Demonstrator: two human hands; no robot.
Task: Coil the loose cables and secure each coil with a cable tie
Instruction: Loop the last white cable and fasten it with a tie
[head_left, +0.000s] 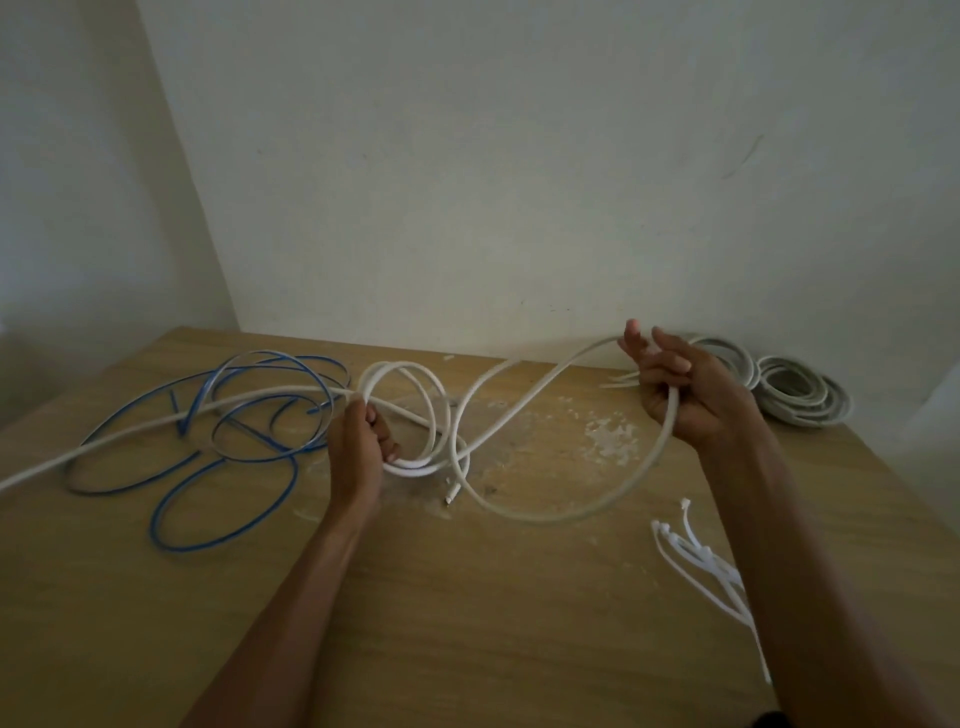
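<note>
**Two hands wind the white cable into rings**

The left hand (358, 441) has its fingers curled tight round a small bunch of rings (434, 387) made from the white cable (545, 517). It holds them at one side, most likely so the rings cannot spring open. The right hand (685, 395) is up and off to the side, and the cable runs through its palm. Some of its fingers curl round the cable and others stick up loose. That soft hold probably lets the cable slide as the hand brings it over for the next ring.

Between the hands the cable makes a big bend that rests on the table (467, 623). One cut end lies just beside the rings. On the other side, the cable runs from the left hand over the blue cable (260, 460) and out of view on the left, so there seems to be a lot left to wind.

The blue cable lies in messy loops, not wound yet. The cable ties (696, 556) lie near the right arm, easy to grab when a coil is ready. Two grey coils (826, 410) sit at the far right corner, out of the way. Whether they are tied is too small to tell.
</note>
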